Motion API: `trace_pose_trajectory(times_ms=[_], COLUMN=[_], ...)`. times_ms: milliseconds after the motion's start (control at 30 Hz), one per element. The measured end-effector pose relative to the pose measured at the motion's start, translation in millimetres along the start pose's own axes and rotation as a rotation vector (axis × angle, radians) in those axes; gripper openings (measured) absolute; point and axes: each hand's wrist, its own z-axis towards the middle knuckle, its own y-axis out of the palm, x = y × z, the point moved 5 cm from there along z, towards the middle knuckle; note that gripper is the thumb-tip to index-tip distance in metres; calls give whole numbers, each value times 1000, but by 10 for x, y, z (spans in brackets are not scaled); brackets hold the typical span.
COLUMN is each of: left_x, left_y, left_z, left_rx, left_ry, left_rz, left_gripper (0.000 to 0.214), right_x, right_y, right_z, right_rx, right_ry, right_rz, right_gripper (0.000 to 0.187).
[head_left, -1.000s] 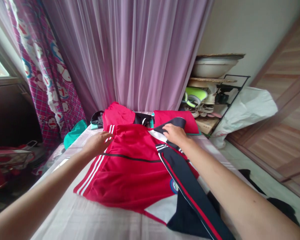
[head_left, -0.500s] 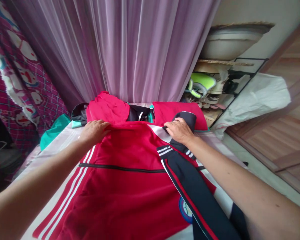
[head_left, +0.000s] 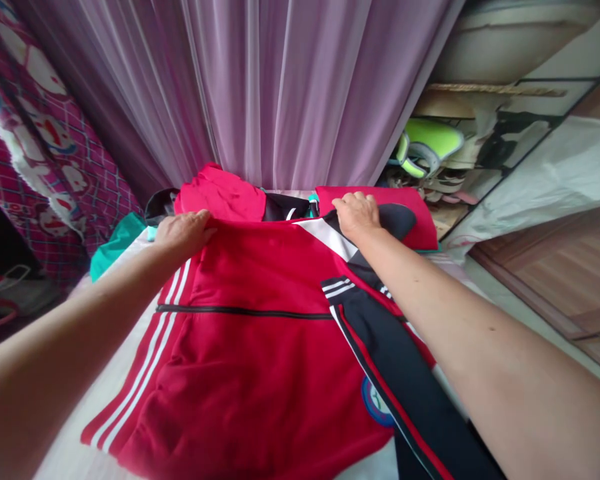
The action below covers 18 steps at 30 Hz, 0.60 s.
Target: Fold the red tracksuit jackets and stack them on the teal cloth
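Observation:
A red zip-up tracksuit jacket (head_left: 260,373) lies spread before me, its black zipper running crosswise. White stripes line its left edge, and a round blue badge (head_left: 379,401) shows in part. A dark sleeve (head_left: 400,373) with red and white trim is folded back over the right side. My left hand (head_left: 186,235) is closed on the far left corner of the jacket. At the far right corner, beside a white panel, my right hand (head_left: 357,215) grips dark fabric. The fingertips of both hands are partly hidden.
Behind the jacket are a crumpled red garment (head_left: 223,193) and a folded red garment (head_left: 423,217). Teal cloth (head_left: 117,245) lies at left. A purple curtain (head_left: 280,93) hangs behind. To the right stand a shoe rack (head_left: 510,170) and a wooden door (head_left: 555,267).
The view has shifted slightly. Both hands and the jacket's far edge appear farther forward, and the white panel beside my right hand lies more stretched out.

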Motion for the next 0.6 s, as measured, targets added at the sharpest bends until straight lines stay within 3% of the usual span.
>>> trace_pose_trajectory(times_ms=[133,233,300,433,600], left_x=[-120,-320,-481,-717,-748], left_y=[6,18,112,357,430], left_z=[-312,-709,-1009,-1540,-1752], left_rx=[36,70,-16,-268,-326], left_ry=[-91,-217,-303,-379,-358], left_rz=[-4,-89,-158,-234,-243], left_gripper=[64,61,57,48,48], right_x=[-174,-220,-140,340,1049], right_y=[-203,-336,-357,-355,-437], right_z=[-442,-905,-1253,-1936,-2556], right_rx=[28,-102,-210,-321,-348], right_ry=[-91,-93,-27,206,519], right_rz=[42,59,52,13,29], right_gripper=[36,33,33,31,36])
